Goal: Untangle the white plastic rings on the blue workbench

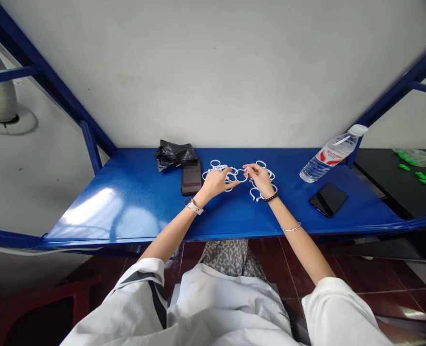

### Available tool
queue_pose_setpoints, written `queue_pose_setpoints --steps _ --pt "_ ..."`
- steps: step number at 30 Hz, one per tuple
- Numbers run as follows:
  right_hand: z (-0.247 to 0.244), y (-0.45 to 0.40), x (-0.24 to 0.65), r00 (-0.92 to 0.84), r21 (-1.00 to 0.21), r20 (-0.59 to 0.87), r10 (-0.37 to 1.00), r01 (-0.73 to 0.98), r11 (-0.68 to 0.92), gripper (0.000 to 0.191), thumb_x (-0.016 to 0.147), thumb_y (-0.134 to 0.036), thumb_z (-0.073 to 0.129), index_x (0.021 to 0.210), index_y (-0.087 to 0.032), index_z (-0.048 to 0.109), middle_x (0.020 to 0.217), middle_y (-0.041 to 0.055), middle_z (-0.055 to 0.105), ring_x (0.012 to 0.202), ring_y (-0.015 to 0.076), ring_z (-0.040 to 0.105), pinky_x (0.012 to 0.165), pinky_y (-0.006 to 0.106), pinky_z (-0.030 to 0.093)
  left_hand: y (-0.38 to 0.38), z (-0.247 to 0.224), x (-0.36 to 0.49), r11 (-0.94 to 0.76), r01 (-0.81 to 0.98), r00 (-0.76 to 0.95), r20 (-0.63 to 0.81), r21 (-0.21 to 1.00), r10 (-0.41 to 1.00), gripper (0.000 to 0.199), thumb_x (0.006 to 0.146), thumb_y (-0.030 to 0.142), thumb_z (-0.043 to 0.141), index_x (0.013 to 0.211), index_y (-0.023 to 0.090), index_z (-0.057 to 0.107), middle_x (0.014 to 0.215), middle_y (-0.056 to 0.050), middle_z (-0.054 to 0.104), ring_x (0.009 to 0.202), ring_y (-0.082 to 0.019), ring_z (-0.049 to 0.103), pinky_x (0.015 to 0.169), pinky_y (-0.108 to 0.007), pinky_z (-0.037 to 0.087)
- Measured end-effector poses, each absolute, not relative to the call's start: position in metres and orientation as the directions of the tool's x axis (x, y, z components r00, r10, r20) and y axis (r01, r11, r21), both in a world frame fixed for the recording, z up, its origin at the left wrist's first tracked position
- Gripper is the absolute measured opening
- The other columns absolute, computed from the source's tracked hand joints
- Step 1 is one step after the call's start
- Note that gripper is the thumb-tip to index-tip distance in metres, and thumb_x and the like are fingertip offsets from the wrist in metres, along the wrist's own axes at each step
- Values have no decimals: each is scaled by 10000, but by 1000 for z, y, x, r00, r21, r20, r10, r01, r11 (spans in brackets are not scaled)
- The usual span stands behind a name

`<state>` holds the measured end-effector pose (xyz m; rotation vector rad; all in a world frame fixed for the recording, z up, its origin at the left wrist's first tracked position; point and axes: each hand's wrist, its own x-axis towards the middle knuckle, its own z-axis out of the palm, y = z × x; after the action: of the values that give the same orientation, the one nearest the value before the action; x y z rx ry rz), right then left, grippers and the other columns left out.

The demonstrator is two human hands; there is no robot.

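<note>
A thin white plastic ring stands between my two hands over the blue table. My right hand is closed in a pinch on this ring's right side. My left hand is bent around white rings at the ring's left, its thumb stretched toward it; its fingers partly hide what they grip. More white rings lie in a loose heap behind and under my left hand. Another group of white rings lies around my right hand, some showing small clasp-like ends.
A phone and a crumpled black plastic bag lie left of the rings. Rightward are a tilted water bottle and a second dark phone. Blue frame bars flank the blue table; bright green pieces lie on a black surface beyond.
</note>
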<state>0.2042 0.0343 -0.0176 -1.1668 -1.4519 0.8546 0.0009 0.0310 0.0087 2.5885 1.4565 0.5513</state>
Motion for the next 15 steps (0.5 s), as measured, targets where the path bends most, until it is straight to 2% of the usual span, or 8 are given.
queue_pose_setpoints --steps 7,15 --pt "-16 30 198 -53 -985 166 985 27 168 506 756 -658 714 997 -213 710 922 67 732 914 226 713 897 410 595 27 10 3 -536 816 494 222 217 841 638 882 652 575 1273 148 572 750 -85 689 790 -266 696 621 -269 370" --pt "-13 26 194 -101 -986 96 990 -145 81 439 692 -577 815 932 -220 730 857 34 727 867 188 699 910 370 580 28 7 4 -563 805 505 285 184 815 591 915 628 543 1250 142 572 733 -83 693 762 -266 703 586 -271 349"
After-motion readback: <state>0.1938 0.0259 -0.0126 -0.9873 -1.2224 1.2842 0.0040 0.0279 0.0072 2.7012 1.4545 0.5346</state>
